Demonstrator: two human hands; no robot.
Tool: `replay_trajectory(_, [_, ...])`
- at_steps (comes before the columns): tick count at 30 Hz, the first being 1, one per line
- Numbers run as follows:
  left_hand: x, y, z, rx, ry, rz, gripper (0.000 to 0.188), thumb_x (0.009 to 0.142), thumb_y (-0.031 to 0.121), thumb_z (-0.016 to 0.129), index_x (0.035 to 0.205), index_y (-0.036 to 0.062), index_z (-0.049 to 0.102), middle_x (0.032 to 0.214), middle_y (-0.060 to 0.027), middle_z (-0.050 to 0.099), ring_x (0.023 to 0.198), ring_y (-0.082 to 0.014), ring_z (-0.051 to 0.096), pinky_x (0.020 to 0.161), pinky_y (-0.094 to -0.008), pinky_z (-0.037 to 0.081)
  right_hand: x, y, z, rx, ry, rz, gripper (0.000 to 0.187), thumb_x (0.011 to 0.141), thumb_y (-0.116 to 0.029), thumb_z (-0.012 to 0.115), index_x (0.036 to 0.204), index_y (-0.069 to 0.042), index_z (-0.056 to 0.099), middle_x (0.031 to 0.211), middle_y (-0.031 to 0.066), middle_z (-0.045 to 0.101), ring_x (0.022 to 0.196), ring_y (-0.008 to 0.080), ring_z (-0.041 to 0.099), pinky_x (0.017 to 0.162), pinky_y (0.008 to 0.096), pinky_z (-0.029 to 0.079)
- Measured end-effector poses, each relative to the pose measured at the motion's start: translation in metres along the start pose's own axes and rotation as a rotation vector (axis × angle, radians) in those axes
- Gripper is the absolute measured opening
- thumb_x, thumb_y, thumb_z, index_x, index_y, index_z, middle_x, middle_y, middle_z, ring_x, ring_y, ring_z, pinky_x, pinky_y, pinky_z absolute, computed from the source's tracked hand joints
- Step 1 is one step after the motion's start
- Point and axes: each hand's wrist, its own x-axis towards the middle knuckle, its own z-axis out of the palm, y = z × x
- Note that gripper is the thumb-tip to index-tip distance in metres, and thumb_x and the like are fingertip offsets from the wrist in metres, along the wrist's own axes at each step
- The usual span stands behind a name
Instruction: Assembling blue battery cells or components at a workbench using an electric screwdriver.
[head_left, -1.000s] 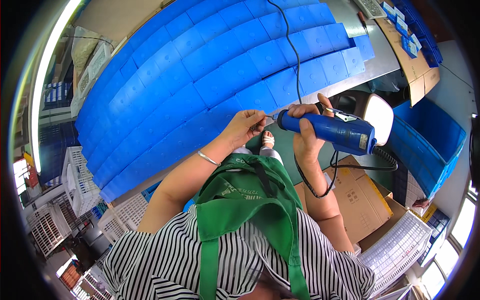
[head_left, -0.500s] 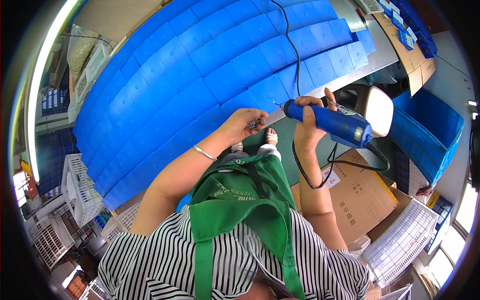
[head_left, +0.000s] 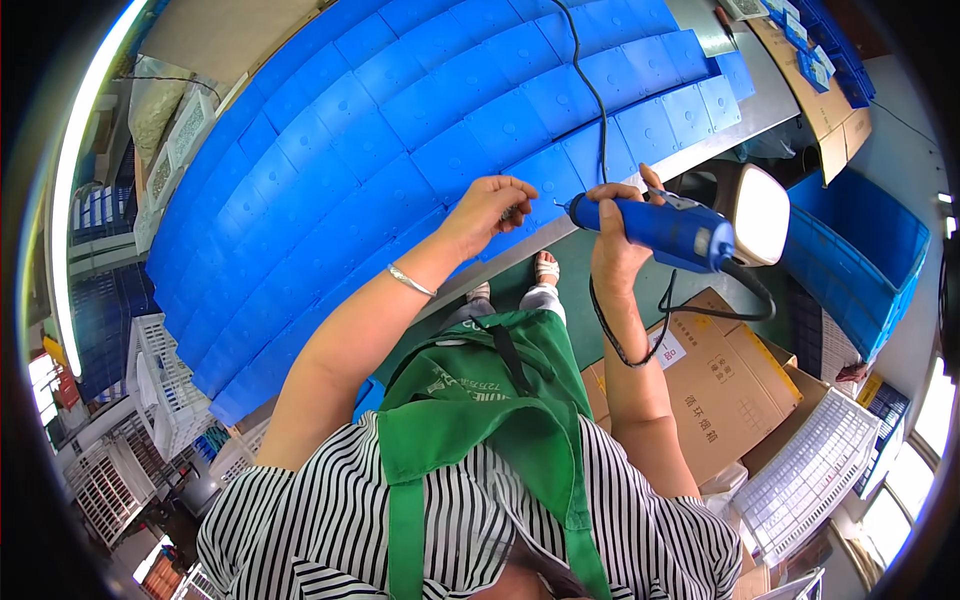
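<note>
My right hand [head_left: 622, 232] grips a blue electric screwdriver [head_left: 668, 233], its thin bit pointing left over the front edge of the blue panels. A black cord runs from its back end and loops by my right forearm. Just left of the bit, my left hand [head_left: 490, 212] is closed over a small clump of grey metal pieces that look like screws, mostly hidden by the fingers. Rows of flat blue plastic panels [head_left: 405, 190] with small round marks lie side by side beneath and beyond my hands.
A metal table edge [head_left: 700, 148] shows along the panels' front right. To the right stand a white-topped stool [head_left: 762, 215], a blue bin [head_left: 850, 255] and a cardboard box [head_left: 715, 390]. White plastic crates [head_left: 165, 385] stack at the left. A black cable [head_left: 590, 85] crosses the panels.
My left hand has moved up and slightly left over the panels, its fingers now covering more of the metal pieces. The screwdriver has shifted slightly, its back end swinging left.
</note>
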Motion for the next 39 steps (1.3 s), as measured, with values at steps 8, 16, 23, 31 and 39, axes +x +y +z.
replay_trajectory(8, [0.005,-0.015,0.007,0.032,-0.141,-0.159,0.020,0.084,0.024,0.060,0.081,0.0038,0.059,0.070,-0.0022,0.057,0.057,-0.0086,0.051,0.047,-0.0209,0.037,-0.002,-0.041,0.003,0.385,-0.130,0.013,0.060,0.077,-0.013,0.062,0.128,-0.007,0.031,0.080,0.0087,0.053,0.079,0.0215,0.054,0.085,0.0430,0.041])
replay_trajectory(16, [-0.014,-0.047,0.027,-0.653,-0.070,-0.211,0.022,0.087,0.028,0.059,0.084,0.0067,0.057,0.072,-0.0004,0.058,0.059,-0.0081,0.054,0.047,-0.0169,0.039,-0.011,-0.041,0.003,0.532,0.029,0.065,0.060,0.076,-0.009,0.061,0.127,-0.007,0.031,0.080,0.0090,0.053,0.079,0.0218,0.053,0.083,0.0396,0.043])
replay_trajectory(23, [-0.018,-0.033,0.030,-0.603,-0.093,-0.316,0.024,0.087,0.027,0.059,0.090,0.0033,0.058,0.075,-0.0020,0.059,0.062,-0.0102,0.055,0.052,-0.0189,0.044,-0.008,-0.037,0.004,0.537,0.063,0.067,0.062,0.076,-0.009,0.060,0.128,-0.006,0.028,0.081,0.0095,0.054,0.079,0.0209,0.054,0.083,0.0383,0.043])
replay_trajectory(31, [-0.002,-0.009,-0.012,-0.255,-0.035,-0.015,0.015,0.087,0.011,0.055,0.096,0.0013,0.062,0.079,-0.0039,0.061,0.066,-0.0093,0.055,0.055,-0.0204,0.044,-0.006,0.001,-0.003,0.083,0.028,-0.026,0.006,0.073,-0.010,0.060,0.078,-0.007,0.058,0.102,0.0085,0.053,0.116,0.0200,0.037,0.097,0.0395,0.030])
replay_trajectory(39, [0.003,0.006,-0.013,-0.212,0.050,0.040,0.014,0.086,0.011,0.057,0.096,0.0031,0.063,0.079,-0.0033,0.062,0.065,-0.0087,0.055,0.054,-0.0198,0.042,-0.004,0.007,0.003,0.014,0.037,-0.028,0.007,0.072,-0.008,0.060,0.079,-0.007,0.058,0.093,0.0066,0.057,0.124,0.0244,0.028,0.101,0.0435,0.026])
